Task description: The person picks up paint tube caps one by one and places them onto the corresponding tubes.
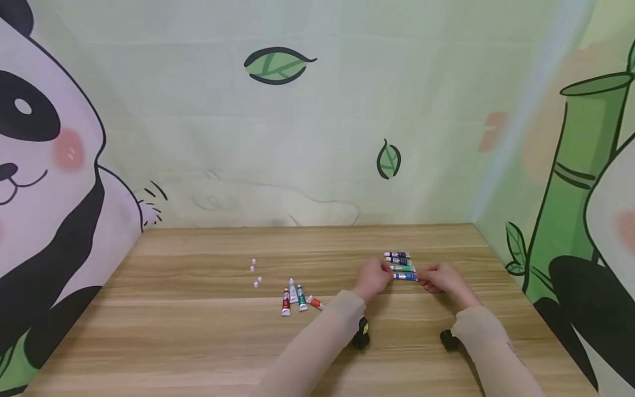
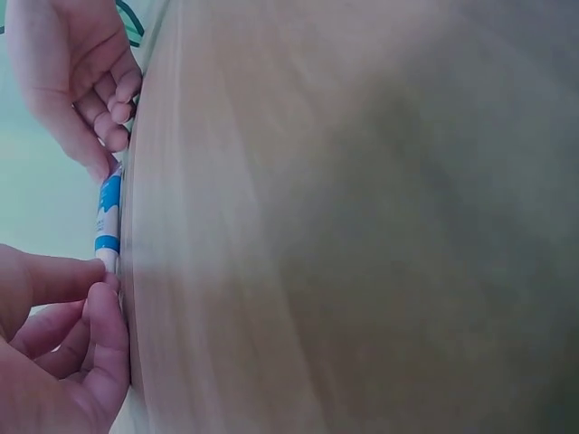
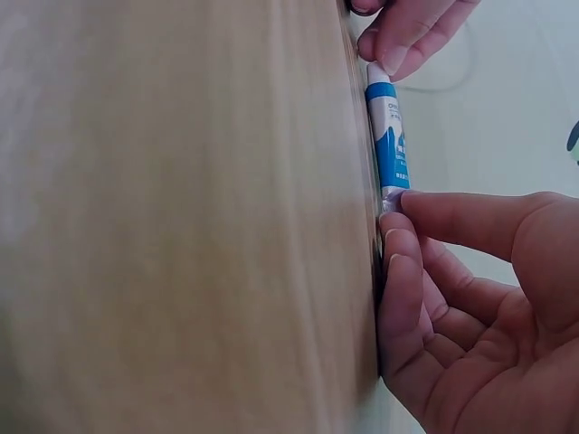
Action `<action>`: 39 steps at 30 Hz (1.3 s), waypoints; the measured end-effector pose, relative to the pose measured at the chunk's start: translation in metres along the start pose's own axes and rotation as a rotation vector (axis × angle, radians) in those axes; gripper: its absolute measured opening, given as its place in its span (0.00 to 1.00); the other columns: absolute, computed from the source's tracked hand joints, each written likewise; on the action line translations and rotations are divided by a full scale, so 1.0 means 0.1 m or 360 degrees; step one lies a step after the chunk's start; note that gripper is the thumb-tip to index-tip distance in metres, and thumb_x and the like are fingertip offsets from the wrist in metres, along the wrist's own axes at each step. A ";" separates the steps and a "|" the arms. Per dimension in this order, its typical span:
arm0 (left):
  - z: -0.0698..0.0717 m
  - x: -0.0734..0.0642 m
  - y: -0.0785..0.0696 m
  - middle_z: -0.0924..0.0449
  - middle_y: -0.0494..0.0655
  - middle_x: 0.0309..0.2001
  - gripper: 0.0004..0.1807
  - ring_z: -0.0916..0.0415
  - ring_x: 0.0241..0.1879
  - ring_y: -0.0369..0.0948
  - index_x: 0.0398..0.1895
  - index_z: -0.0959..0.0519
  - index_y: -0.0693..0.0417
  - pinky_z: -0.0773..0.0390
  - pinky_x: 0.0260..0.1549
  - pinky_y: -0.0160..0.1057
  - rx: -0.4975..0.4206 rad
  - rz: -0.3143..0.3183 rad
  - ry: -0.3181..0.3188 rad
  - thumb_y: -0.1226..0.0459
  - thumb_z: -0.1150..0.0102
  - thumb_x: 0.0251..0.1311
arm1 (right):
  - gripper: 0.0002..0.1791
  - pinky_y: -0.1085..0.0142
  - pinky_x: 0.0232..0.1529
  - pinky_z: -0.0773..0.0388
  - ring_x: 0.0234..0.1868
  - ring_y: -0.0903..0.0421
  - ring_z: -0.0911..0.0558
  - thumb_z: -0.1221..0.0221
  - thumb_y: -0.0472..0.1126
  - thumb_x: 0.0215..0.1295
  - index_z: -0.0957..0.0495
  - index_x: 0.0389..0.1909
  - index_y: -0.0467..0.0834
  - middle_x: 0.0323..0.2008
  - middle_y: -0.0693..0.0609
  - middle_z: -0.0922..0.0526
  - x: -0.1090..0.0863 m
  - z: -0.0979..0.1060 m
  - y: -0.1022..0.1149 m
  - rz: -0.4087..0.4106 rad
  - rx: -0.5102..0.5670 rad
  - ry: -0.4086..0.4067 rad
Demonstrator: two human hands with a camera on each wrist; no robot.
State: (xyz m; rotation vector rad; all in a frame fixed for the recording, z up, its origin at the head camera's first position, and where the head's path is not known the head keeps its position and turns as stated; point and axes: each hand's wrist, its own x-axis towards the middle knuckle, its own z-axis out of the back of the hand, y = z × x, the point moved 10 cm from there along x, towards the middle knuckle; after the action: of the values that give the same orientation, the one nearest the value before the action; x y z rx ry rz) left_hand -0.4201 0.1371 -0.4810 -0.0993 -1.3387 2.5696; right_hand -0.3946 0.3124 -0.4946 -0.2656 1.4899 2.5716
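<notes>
A blue-and-white paint tube lies at the near end of a row on the right part of the table. My left hand pinches its white cap end between thumb and fingers, as the left wrist view shows with the tube low by the tabletop. At the other end, my right hand pinches the flat tail of the tube. Just beyond it lie a green tube and two dark blue tubes, the nearer one and the farther one.
Left of my left arm lie a red tube, a white tube, a teal tube and an orange tube, partly near my sleeve. Several small white caps are scattered farther left. A printed cloth backdrop stands behind the table.
</notes>
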 end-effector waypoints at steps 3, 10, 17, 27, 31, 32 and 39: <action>0.02 -0.01 0.00 0.24 0.41 0.23 0.02 0.33 0.24 0.34 0.28 0.15 0.59 0.32 0.23 0.29 0.0005 0.0003 -0.0012 0.72 0.34 0.58 | 0.16 0.72 0.24 0.22 0.21 0.63 0.23 0.40 0.36 0.69 0.22 0.44 0.22 0.23 0.51 0.21 0.00 -0.01 0.00 -0.0003 -0.0009 -0.0015; 0.03 0.01 0.00 0.24 0.40 0.23 0.03 0.33 0.23 0.35 0.28 0.16 0.58 0.32 0.23 0.30 0.0035 -0.0010 -0.0009 0.69 0.33 0.58 | 0.16 0.73 0.23 0.23 0.20 0.64 0.24 0.40 0.36 0.69 0.22 0.45 0.23 0.23 0.52 0.22 0.01 -0.02 -0.01 -0.0019 -0.0026 -0.0044; 0.04 0.00 0.01 0.24 0.40 0.23 0.03 0.32 0.24 0.35 0.27 0.16 0.57 0.32 0.23 0.31 0.0032 0.0017 -0.0023 0.68 0.33 0.58 | 0.16 0.72 0.24 0.23 0.22 0.63 0.24 0.40 0.37 0.69 0.22 0.44 0.25 0.24 0.50 0.22 0.00 0.00 0.01 -0.0015 -0.0076 -0.0058; 0.03 0.00 0.04 0.24 0.40 0.25 0.04 0.32 0.25 0.36 0.29 0.17 0.55 0.32 0.23 0.32 0.0042 0.0080 -0.0003 0.65 0.33 0.60 | 0.14 0.72 0.23 0.23 0.20 0.64 0.24 0.39 0.37 0.69 0.22 0.40 0.27 0.22 0.52 0.23 0.00 0.00 0.02 0.0004 -0.0044 -0.0062; 0.03 0.00 0.05 0.23 0.40 0.26 0.04 0.31 0.25 0.36 0.30 0.17 0.55 0.32 0.24 0.32 0.0041 0.0100 -0.0007 0.64 0.33 0.61 | 0.13 0.73 0.22 0.23 0.20 0.64 0.24 0.39 0.37 0.69 0.22 0.40 0.27 0.22 0.52 0.22 0.01 0.00 0.01 0.0004 -0.0036 -0.0054; 0.03 0.00 0.05 0.23 0.41 0.26 0.04 0.31 0.25 0.36 0.30 0.17 0.55 0.32 0.24 0.32 0.0040 0.0100 -0.0006 0.64 0.33 0.61 | 0.13 0.73 0.22 0.23 0.20 0.64 0.24 0.39 0.37 0.69 0.22 0.40 0.27 0.22 0.52 0.22 0.02 0.00 0.01 0.0003 -0.0038 -0.0052; 0.00 0.01 0.05 0.23 0.40 0.26 0.04 0.31 0.25 0.35 0.30 0.16 0.55 0.31 0.25 0.32 0.0055 0.0067 0.0008 0.64 0.33 0.59 | 0.15 0.72 0.22 0.23 0.20 0.63 0.24 0.39 0.39 0.69 0.21 0.42 0.26 0.22 0.51 0.22 0.02 0.02 -0.03 -0.0034 -0.0043 -0.0077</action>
State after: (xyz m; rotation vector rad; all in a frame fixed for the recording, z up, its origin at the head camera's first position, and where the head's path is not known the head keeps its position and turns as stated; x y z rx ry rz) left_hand -0.4220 0.1344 -0.4844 -0.1289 -1.3031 2.6245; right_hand -0.3959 0.3158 -0.4963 -0.2197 1.4293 2.5640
